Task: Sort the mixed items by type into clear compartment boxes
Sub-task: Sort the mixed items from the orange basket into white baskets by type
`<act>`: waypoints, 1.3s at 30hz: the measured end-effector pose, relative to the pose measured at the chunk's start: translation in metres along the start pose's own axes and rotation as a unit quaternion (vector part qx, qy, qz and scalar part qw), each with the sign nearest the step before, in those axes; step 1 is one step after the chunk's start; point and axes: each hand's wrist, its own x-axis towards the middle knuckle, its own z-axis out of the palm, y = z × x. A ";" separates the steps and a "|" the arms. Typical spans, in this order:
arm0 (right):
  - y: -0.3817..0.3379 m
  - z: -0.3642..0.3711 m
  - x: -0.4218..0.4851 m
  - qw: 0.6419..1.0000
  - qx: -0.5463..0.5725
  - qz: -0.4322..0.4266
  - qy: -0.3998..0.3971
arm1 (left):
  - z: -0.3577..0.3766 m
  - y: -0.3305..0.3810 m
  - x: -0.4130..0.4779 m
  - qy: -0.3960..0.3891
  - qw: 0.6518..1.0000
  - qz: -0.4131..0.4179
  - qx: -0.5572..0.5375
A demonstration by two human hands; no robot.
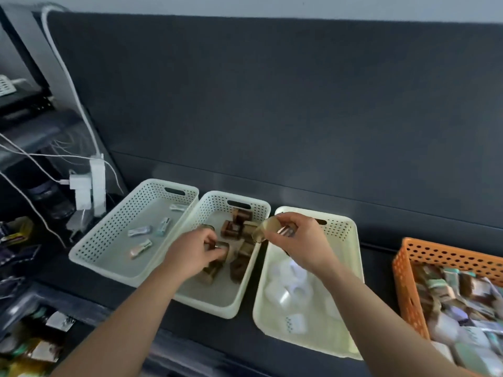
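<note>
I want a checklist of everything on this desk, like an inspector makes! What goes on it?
Surface: dark top, mostly covered by baskets.
Job's things: left basket holds a few small packets; middle basket holds brown blocks; right basket holds white pieces; orange basket is full of mixed items.
Clutter: blurry wrappers at the lower left.
Grippers: left hand closed on a brown block in the middle basket; right hand holds a tan piece above the baskets.
Cables: white cables run to a white plug block.
Surroundings: dark panel behind.
</note>
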 end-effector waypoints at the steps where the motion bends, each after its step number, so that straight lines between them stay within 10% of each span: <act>1: -0.003 0.008 0.005 1.000 -0.028 -0.002 0.003 | -0.002 -0.001 0.003 -0.017 0.999 0.020 0.031; 8: -0.019 0.044 0.041 0.976 -0.200 -0.015 -0.080 | -0.022 -0.019 0.027 -0.056 0.987 0.022 -0.152; 13: -0.022 0.065 0.065 0.935 -0.298 -0.011 -0.190 | -0.026 -0.021 0.040 -0.089 0.993 0.049 -0.063; 30: -0.015 0.018 0.019 0.965 -0.257 -0.048 -0.036 | -0.020 0.023 0.018 0.129 0.970 0.207 0.021; 39: 0.054 -0.129 -0.102 0.964 -0.260 0.031 0.050 | 0.049 0.183 -0.026 0.043 0.936 0.336 -0.099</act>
